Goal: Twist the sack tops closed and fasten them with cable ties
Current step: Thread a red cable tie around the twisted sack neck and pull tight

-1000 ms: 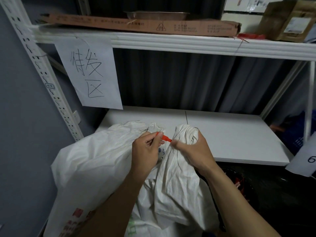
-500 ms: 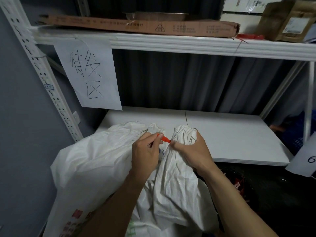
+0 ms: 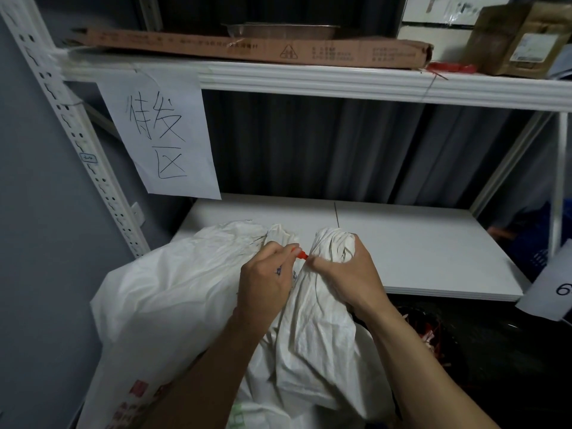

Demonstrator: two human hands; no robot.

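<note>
A handwritten sign [image 3: 161, 134] hangs far left above a white sack [image 3: 173, 298] leaning at the lower shelf [image 3: 418, 252], where the left hand [image 3: 266, 280] pinches a red cable tie [image 3: 301, 254] just beside the twisted top [image 3: 332, 243], its neck clenched in the right hand [image 3: 346, 274].

Bare forearms, left hand [image 3: 265, 275], right hand [image 3: 345, 275]

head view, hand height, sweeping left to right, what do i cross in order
shelf upright → left white sack → left hand → red cable tie → right hand gripping the twisted sack top → lower shelf board → paper tag marked 6
</note>
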